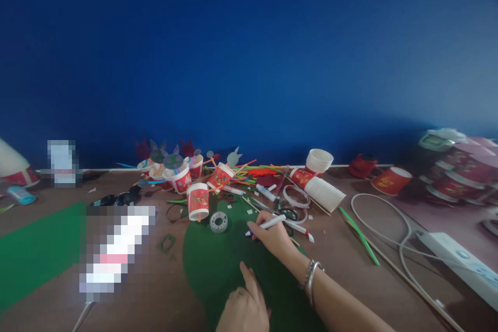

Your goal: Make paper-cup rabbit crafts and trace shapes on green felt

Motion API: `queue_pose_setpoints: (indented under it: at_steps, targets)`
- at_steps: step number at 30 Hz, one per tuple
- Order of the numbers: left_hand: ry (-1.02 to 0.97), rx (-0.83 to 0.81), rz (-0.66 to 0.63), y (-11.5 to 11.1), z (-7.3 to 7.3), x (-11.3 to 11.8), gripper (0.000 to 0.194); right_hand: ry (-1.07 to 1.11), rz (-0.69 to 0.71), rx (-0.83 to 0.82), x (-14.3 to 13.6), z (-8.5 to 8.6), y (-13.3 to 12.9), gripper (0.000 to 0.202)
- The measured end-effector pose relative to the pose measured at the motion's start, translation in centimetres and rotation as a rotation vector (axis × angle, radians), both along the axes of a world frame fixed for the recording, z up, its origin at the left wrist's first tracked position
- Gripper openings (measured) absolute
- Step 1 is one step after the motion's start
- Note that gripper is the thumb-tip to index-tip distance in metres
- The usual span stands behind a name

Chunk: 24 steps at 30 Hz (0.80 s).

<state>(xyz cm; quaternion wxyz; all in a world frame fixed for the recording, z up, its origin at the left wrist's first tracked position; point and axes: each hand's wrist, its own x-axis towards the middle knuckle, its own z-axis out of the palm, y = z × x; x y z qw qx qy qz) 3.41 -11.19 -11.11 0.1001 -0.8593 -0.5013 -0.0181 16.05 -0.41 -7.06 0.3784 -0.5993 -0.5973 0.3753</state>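
Note:
A large sheet of green paper point(229, 251) with a curved left edge lies in front of me. My right hand point(274, 236), with bracelets on the wrist, is closed round a white marker point(274, 222) in a writing grip. The marker's dark tip points left, close over the green paper. On the lower part of the sheet rests my left hand point(247, 301), index finger stretched forward, holding nothing; its other fingers are partly hidden. A roll of clear tape point(218, 222) sits on the paper left of the marker. Another white marker with a red end point(299, 229) lies just behind my right hand.
Decorated red paper cups point(198, 201) crowd the back left. A stack of white-rimmed cups point(324, 194) lies on its side at the back right. Scissors point(288, 213) lie beyond my right hand. A power strip point(462, 259) with a cable is right; green card point(42, 254) is left.

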Motion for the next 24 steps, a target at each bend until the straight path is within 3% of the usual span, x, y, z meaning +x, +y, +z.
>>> queue_pose_setpoints:
  at_steps: [15,24]
  targets:
    - [-0.010,-0.029,0.014,-0.09,-0.22,0.06,0.052,0.011,0.060,-0.035,0.02,-0.51,-0.02,0.020]
    - [-0.032,-0.004,0.003,-0.08,-0.20,-0.05,0.056,-0.031,0.002,0.021,-0.07,-0.30,0.12,0.023]
